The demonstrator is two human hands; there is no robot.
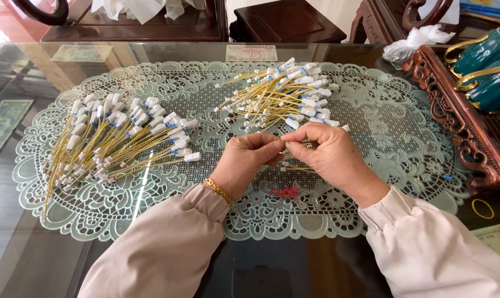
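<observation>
Thin yellow cable with white plastic connectors (299, 167) pinched between left hand (249, 160) and right hand (327, 154) fingertips, mid-tabletop on lace mat (371, 209). Risk: cable kinked if bent sharply, or tangled with loose pile (283, 94) behind.

head: worn view | looks steeply down and forward over glass table (150, 52) | close to hands

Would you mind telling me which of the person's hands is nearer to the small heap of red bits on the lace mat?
Right. The right hand is just above and right of the red bits; the left hand is slightly farther, up and left.
</observation>
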